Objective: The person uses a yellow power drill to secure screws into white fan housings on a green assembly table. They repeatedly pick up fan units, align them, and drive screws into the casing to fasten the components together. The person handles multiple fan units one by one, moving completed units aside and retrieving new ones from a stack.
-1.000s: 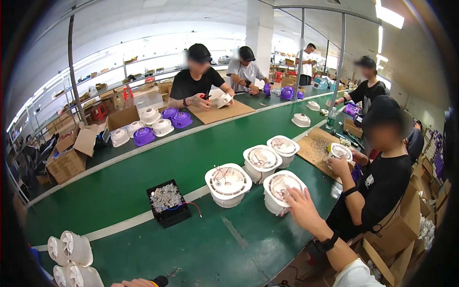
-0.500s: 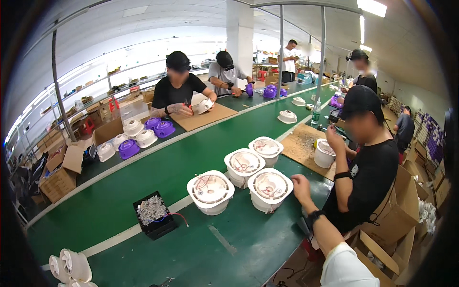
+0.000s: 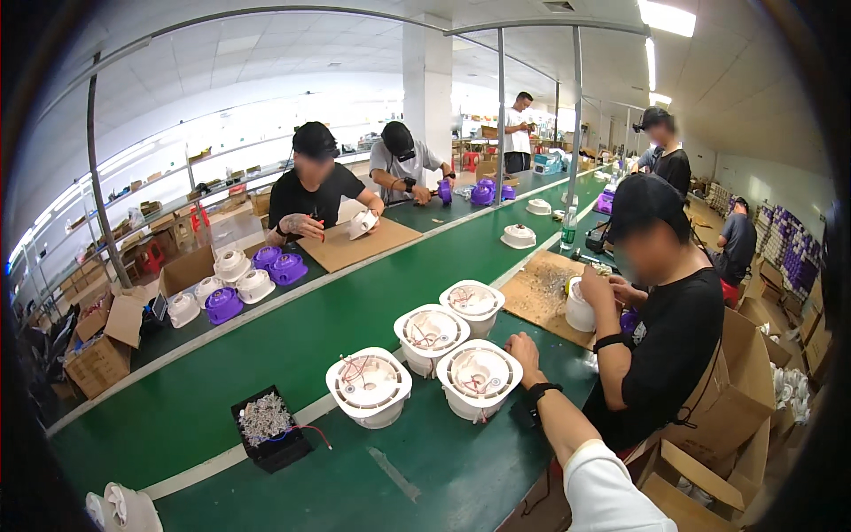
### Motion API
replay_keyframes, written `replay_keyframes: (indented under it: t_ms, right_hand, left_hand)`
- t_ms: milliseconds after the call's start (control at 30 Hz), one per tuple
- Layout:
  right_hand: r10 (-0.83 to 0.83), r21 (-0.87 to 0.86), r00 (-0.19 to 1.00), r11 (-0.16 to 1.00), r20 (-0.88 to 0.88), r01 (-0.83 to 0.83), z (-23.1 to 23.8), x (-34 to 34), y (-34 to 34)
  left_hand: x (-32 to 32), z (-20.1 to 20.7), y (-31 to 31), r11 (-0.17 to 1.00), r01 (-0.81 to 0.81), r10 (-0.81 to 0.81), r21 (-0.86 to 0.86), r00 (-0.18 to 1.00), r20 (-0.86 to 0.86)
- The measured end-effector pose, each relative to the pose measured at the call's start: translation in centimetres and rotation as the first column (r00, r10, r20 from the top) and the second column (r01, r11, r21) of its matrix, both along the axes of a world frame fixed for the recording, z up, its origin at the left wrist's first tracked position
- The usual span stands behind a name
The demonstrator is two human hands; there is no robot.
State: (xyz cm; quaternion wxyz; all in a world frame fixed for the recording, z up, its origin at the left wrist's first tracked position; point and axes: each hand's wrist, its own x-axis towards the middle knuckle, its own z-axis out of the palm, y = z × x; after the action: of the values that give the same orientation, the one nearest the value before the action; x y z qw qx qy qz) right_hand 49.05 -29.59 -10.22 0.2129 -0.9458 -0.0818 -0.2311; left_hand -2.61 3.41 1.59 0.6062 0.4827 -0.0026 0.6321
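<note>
Watching, I saw the right hand just right of a white housing, its grip's width impossible to tell.

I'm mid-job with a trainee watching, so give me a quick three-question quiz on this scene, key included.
1. Count: how many white housings with red wires are grouped on the green table?
2. True or false: the black box of small grey parts stands to the right of that group.
3. Multiple choice: which of the camera wearer's own hands can be seen? A) left only; B) right only; C) both.

Key:
1. Four.
2. False; the black box of small grey parts is on the left of it.
3. B; the right hand is beside the group.
</note>
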Motion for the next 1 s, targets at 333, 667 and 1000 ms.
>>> replay_keyframes:
  t_ms: [333, 667, 1000]
  right_hand:
    - [0.288, 0.125, 0.958, 0.950, -0.005, -0.285, -1.0, -3.1, -3.4]
    - [0.545, 0.012, 0.802, 0.829, -0.244, -0.559, 0.8, -5.8, -1.1]
    - [0.655, -0.069, 0.701, 0.715, -0.283, -0.696, -1.1, -3.8, -2.8]
  left_hand:
    - [-1.5, -1.7, 0.8, 0.998, 0.048, -0.052, -0.047, 0.995, -0.088]
    - [-0.9, -0.3, 0.4, 0.996, 0.026, -0.025, 0.080, 1.000, -0.011]
    - [-1.0, -1.6, 0.6, 0.999, 0.013, -0.015, -0.032, 0.996, -0.085]
